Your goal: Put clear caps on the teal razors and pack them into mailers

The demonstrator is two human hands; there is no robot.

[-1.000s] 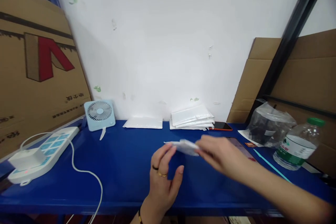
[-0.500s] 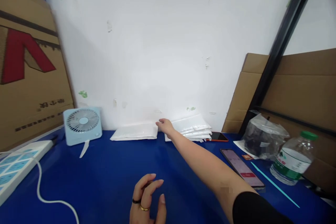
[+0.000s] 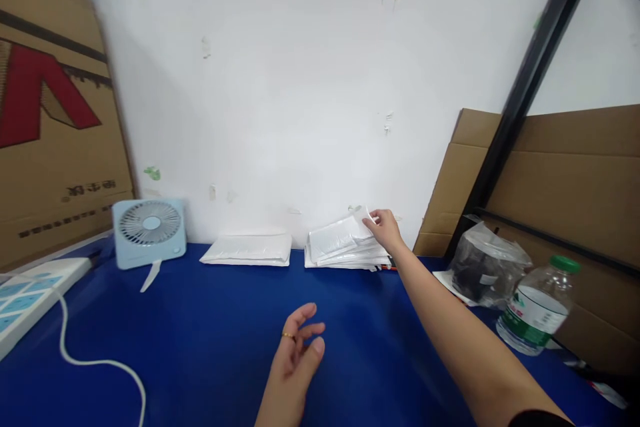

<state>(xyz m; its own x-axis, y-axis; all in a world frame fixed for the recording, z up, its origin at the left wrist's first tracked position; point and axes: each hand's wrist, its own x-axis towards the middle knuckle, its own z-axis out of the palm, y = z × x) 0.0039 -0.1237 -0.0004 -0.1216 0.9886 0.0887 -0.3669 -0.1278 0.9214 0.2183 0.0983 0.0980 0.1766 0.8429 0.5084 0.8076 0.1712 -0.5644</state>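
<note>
My right hand [image 3: 384, 227] reaches to the right-hand pile of flat white plastic packets [image 3: 350, 257] at the foot of the wall. Its thumb and fingers pinch the upper right corner of the top white packet [image 3: 334, 238], which is lifted a little there. My left hand [image 3: 300, 347] hovers over the blue table, nearer to me. Nothing is in it; its fingers are loosely curled and apart, and one wears a gold ring. A second, neater stack of white packets [image 3: 247, 249] lies further left by the wall.
On the left stand a light blue fan [image 3: 150, 230], a white power strip [image 3: 37, 303] with a white cable [image 3: 95, 363] and a large cardboard box [image 3: 60, 107]. At the right are a water bottle [image 3: 537, 310] and a dark item in a clear bag [image 3: 487, 267].
My right hand has moved right, from the pile's left end to its right corner, and now grips the top packet. My left hand has turned and shifted slightly right and forward.
</note>
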